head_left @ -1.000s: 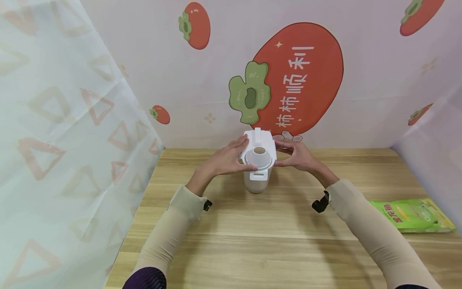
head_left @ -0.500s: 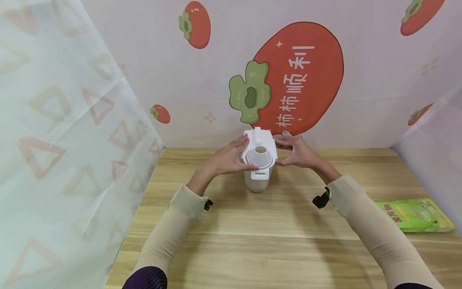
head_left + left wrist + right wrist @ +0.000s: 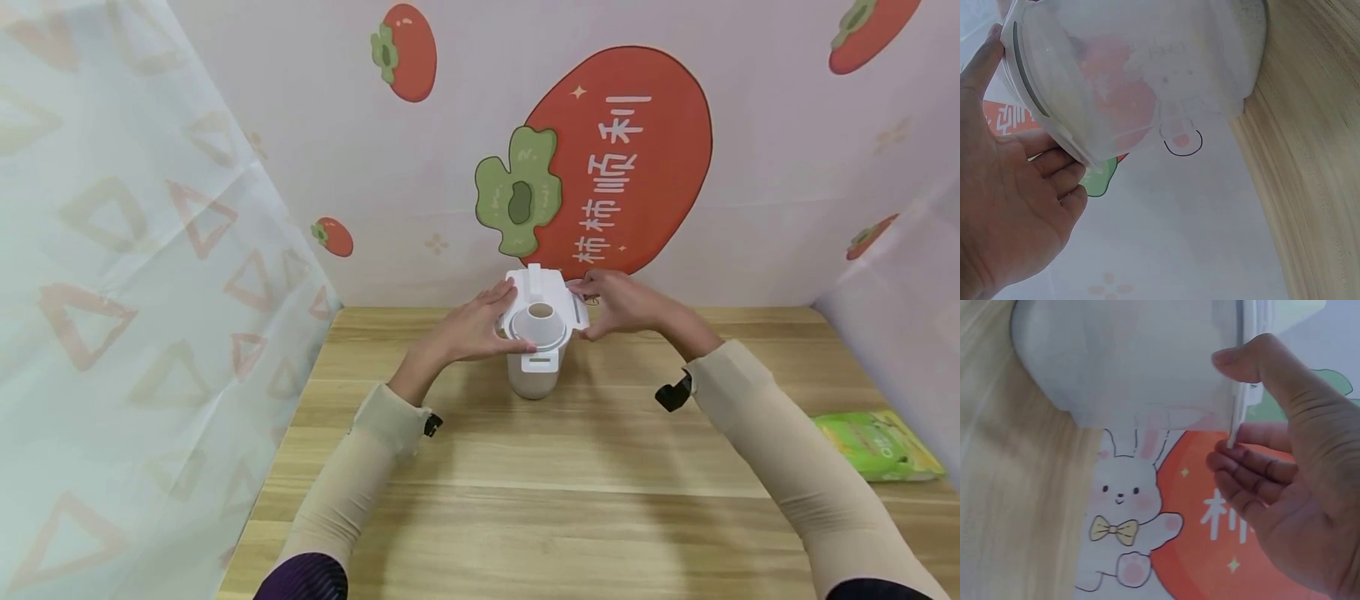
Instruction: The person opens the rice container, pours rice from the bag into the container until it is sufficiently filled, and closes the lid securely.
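Note:
A translucent plastic storage container (image 3: 532, 383) with a white lid (image 3: 553, 289) stands upright on the table near the back wall. On the lid are a raised round cap with a hollow top (image 3: 528, 332) and a front latch (image 3: 540, 363). My left hand (image 3: 474, 329) grips the lid's left rim, thumb toward the front. On the other side my right hand (image 3: 628, 303) holds a latch flap (image 3: 579, 312) that sticks outward from the lid. In the right wrist view the fingertips (image 3: 1222, 450) touch the flap's edge. Whether the latch at the left is fastened is hidden.
A green and yellow bag (image 3: 877, 446) lies at the table's right, partly behind the right sleeve (image 3: 787, 467). Close behind the container rises a wall covering (image 3: 420, 208) with persimmon prints; another covering (image 3: 150, 333) borders the table (image 3: 525, 517) at left.
The right latch flap has swung outward from the lid. My right hand has moved slightly right with it, and its sleeve covers more of the green bag. My left hand has stayed put.

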`<state>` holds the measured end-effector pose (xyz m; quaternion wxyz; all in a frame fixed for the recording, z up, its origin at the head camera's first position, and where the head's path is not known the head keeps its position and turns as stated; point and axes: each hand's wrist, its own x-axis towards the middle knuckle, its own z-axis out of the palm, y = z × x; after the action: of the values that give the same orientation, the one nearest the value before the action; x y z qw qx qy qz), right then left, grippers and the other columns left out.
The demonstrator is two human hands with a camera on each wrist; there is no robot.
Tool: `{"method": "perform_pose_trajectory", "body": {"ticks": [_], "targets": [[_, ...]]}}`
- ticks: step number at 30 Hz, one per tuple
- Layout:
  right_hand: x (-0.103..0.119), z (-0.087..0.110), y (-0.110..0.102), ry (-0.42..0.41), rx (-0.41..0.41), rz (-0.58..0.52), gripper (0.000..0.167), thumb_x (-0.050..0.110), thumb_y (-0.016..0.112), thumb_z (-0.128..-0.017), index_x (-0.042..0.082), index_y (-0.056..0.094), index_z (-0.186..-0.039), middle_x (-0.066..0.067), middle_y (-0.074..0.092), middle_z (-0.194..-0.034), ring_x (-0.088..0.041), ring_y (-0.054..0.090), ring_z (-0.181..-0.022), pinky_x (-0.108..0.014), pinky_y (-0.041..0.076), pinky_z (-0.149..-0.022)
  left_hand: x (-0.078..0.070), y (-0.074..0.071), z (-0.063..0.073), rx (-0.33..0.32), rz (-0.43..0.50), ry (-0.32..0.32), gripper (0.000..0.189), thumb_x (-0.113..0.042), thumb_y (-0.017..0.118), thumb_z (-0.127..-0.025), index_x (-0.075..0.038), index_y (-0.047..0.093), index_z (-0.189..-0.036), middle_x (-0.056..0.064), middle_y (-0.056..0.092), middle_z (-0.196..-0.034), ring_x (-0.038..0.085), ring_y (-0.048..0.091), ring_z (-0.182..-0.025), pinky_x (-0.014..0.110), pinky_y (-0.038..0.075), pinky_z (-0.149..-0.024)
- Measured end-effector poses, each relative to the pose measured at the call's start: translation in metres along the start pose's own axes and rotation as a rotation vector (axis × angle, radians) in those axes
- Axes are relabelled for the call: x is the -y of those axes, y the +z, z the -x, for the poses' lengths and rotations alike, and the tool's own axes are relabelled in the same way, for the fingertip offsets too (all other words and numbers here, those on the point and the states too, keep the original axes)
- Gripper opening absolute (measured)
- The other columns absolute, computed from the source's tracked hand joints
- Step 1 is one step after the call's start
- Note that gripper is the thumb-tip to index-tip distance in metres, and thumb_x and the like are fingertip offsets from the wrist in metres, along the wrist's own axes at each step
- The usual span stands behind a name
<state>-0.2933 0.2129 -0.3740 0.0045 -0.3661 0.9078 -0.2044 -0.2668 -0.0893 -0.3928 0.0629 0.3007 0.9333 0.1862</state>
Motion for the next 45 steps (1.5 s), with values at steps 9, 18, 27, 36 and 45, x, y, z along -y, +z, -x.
{"method": "perform_pose_trajectory", "body": {"ticks": [9,18,27,36,45], "targets": [[0.015,-0.011,-0.015,0.056,0.149,0.092,0.076,0.026,0.095,-0.073,-0.006,0.068,-0.136,-0.018,0.07,-0.112,-0.027,0.061,-0.091,-0.041,0.056,-0.078,0.001,0.003,0.0,0.003,0.026,-0.014,0.118,-0.077,0.069,-0.086,-0.011,0.019,-0.17,0.001,0.007,-0.179,0.032,0.018,-0.163,0.055,0.03,-0.127],[0.012,-0.006,-0.011,0.059,0.135,0.008,0.082,0.024,0.095,-0.077,-0.008,0.06,-0.143,-0.018,0.07,-0.116,-0.029,0.061,-0.097,-0.043,0.057,-0.084,0.003,0.0,0.0,0.032,0.048,0.018,0.116,-0.072,0.071,-0.089,-0.008,0.016,-0.17,0.004,0.004,-0.179,0.024,0.011,-0.164,0.053,0.031,-0.127],[0.006,0.0,-0.005,0.051,0.087,-0.065,0.087,0.025,0.097,-0.077,0.0,0.058,-0.15,-0.013,0.065,-0.11,-0.029,0.067,-0.102,-0.049,0.059,-0.094,0.01,-0.017,-0.004,0.072,0.13,0.079,0.1,-0.057,0.066,-0.099,0.0,0.018,-0.167,0.014,0.011,-0.177,0.026,0.013,-0.164,0.037,0.018,-0.132],[-0.004,0.011,-0.004,0.096,0.074,-0.126,0.09,0.028,0.095,-0.08,0.001,0.052,-0.155,-0.022,0.056,-0.154,-0.053,0.037,-0.15,-0.062,0.048,-0.111,0.01,-0.026,-0.007,-0.166,0.481,0.016,0.066,-0.045,0.056,-0.107,-0.004,0.048,-0.158,0.011,0.05,-0.162,0.029,0.048,-0.149,0.044,0.039,-0.123],[-0.011,0.022,0.002,0.099,-0.002,-0.201,0.092,0.029,0.096,-0.08,0.002,0.051,-0.156,-0.019,0.059,-0.15,-0.041,0.06,-0.133,-0.06,0.054,-0.105,0.003,-0.028,-0.018,-0.221,1.044,-0.144,0.051,-0.02,0.059,-0.109,0.002,0.05,-0.155,0.019,0.056,-0.154,0.031,0.058,-0.14,0.038,0.051,-0.113]]}}
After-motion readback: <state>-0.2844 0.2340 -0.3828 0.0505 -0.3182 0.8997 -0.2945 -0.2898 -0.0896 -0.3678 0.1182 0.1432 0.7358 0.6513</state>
